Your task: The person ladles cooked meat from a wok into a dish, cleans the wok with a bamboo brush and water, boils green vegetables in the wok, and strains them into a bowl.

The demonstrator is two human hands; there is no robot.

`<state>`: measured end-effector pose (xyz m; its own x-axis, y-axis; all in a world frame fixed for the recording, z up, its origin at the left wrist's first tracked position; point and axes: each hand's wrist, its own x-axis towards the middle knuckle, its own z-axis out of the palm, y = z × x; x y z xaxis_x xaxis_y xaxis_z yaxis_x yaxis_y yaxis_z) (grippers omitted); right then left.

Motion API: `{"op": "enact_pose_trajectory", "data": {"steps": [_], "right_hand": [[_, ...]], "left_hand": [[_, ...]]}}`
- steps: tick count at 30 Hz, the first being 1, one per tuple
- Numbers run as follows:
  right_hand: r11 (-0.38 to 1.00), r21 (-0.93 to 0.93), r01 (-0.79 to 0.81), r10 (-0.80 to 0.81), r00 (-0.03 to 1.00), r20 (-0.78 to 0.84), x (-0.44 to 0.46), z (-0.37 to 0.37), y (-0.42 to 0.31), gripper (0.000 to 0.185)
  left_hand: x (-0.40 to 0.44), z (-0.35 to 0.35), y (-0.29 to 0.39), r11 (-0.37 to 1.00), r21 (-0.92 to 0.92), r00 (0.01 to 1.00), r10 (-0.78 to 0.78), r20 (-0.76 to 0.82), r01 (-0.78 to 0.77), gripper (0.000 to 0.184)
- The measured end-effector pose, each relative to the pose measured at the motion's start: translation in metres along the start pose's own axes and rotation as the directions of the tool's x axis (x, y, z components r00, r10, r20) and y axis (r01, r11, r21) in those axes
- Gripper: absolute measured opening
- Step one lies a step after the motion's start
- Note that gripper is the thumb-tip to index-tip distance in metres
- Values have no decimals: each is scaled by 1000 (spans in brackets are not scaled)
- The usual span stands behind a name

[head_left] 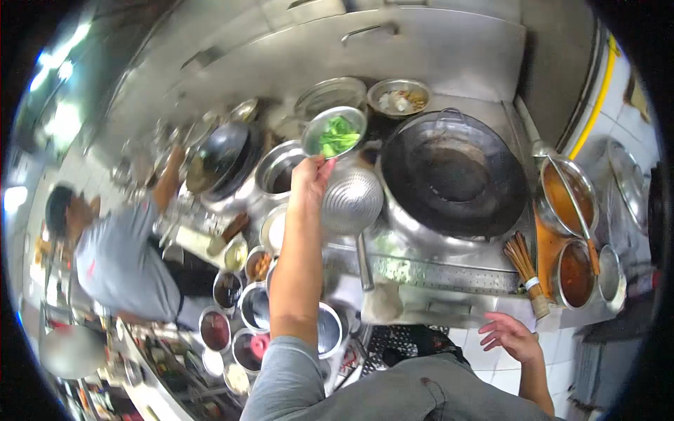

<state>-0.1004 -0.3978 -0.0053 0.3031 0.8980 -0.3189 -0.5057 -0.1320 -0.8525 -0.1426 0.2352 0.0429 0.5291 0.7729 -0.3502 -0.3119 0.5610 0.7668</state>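
My left hand (pixel 312 175) grips the near rim of a metal bowl (pixel 314 135) that holds green leafy vegetables (pixel 340 135). The bowl is raised over the back of the stove. Just below it lies a perforated metal strainer (pixel 351 201) with its handle toward me. To the right sits a large dark wok (pixel 453 174), with nothing visible in it but a dark, worn bottom. My right hand (pixel 507 337) is low in front of the stove edge, fingers spread, holding nothing, near a bamboo brush (pixel 526 274).
A bowl of pale and brown pieces (pixel 400 98) stands behind the wok. Pots of orange liquid (pixel 569 193) and red sauce (pixel 576 274) are at the right, with a ladle across one. Several containers line the left. A co-worker (pixel 126 259) reaches toward another wok (pixel 219 158).
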Motion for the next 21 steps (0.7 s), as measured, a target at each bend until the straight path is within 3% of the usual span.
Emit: {"op": "enact_pose_trajectory", "data": {"steps": [2,3,4,6,7,8,11,13,17,21], "right_hand": [[995,-91,37,-31,997,64,-12,12,3,70],[990,-135,42,-26,992,123,-15,20,5,67],[990,-127,54,-36,989,141,-18,32,7,69],[996,-91,-2,19,982,188,-17,43,24,72],[997,-74,-34,49,974,221,-15,49,35,74],[991,-125,-47,77,965,251,-9,57,44,90],[966,-203,-164,238,868,435,16,89,63,91],[948,-241,-206,310,769,559,29,114,71,87],[886,-396,-240,454,616,644,51,158,86,77],[796,-548,-257,587,549,596,69,177,107,73]], "left_hand": [[-91,-17,18,999,39,999,30,-19,-29,19],[-139,-29,27,999,-24,999,41,-14,-42,20],[-150,-62,26,999,-22,999,45,-11,-46,18],[-257,-82,42,992,-56,989,110,-102,-116,16],[-274,-125,38,987,-94,991,128,-32,-131,14],[-322,-141,42,976,-68,978,205,-46,-208,13],[-458,-201,46,959,-39,944,269,-191,-281,13],[-525,-243,32,866,-118,847,434,-308,-487,8],[-656,-350,-14,769,34,584,513,-630,-639,6],[-756,-433,-81,648,206,167,466,-869,-733,7]]}}
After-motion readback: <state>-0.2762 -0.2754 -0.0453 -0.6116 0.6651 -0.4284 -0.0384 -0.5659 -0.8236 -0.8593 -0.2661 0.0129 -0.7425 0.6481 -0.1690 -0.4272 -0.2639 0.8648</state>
